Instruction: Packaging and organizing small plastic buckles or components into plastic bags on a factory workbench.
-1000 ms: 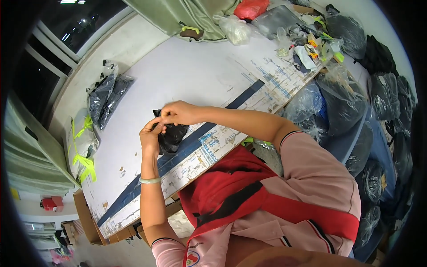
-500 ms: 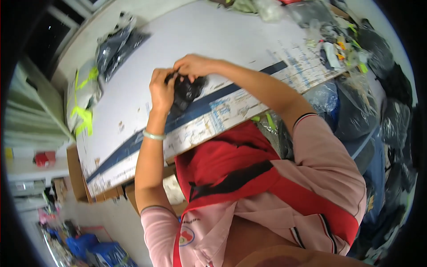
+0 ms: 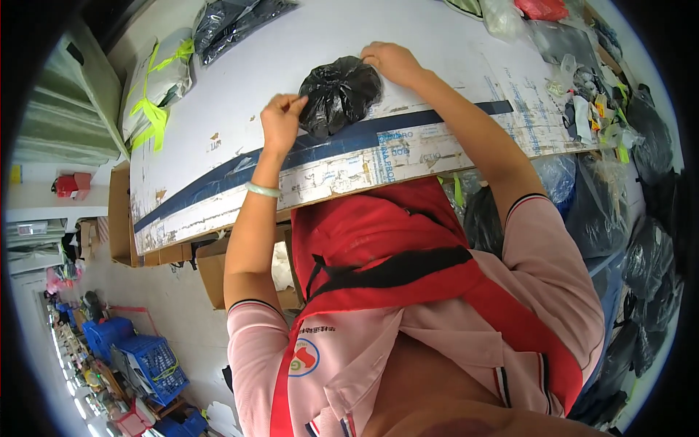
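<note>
A black plastic bag (image 3: 341, 95), rounded and gathered into folds at its middle, lies on the white worktable (image 3: 408, 29). At its left edge my left hand (image 3: 282, 120) is closed, thumb and fingertips pinching the plastic. My right hand (image 3: 395, 64) pinches the bag's upper right edge in the same way. Between the two hands the bag is drawn out wide. What is inside it cannot be seen.
Dark plastic packages (image 3: 237, 29) and a grey bundle tied with yellow-green strips (image 3: 156, 87) lie at the table's left. Clear wrappers and scraps (image 3: 586, 109) crowd its right end. Filled black bags (image 3: 648, 247) are heaped on the right. Cardboard boxes (image 3: 211, 269) stand under the front edge.
My hands have moved apart, the right one farther out to the right. The black bag, bunched up between them before, is now spread into a round shape. The view has shifted.
</note>
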The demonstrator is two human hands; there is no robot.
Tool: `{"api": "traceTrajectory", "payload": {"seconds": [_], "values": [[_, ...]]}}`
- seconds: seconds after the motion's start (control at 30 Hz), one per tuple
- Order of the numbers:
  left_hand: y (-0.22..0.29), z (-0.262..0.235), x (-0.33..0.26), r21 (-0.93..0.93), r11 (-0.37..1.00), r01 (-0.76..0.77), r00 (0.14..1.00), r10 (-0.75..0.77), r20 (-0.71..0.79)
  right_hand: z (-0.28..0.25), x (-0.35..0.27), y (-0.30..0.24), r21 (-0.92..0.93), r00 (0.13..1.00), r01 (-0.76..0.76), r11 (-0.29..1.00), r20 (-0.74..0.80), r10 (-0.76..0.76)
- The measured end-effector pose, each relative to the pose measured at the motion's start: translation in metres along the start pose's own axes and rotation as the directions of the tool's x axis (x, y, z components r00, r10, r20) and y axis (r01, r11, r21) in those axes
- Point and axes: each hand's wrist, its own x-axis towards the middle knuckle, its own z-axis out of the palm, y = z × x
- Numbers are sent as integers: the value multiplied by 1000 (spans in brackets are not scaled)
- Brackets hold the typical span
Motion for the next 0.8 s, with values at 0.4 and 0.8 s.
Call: {"api": "traceTrajectory", "payload": {"seconds": [0.4,0.8], "values": [[47,22,42,-570,771,285,921,-55,386,-22,14,-49,755,986,-164,634,134,96],[109,23,60,-462,884,73,899,142,414,15,-13,-59,707,982,-2,707,-131,134]]}}
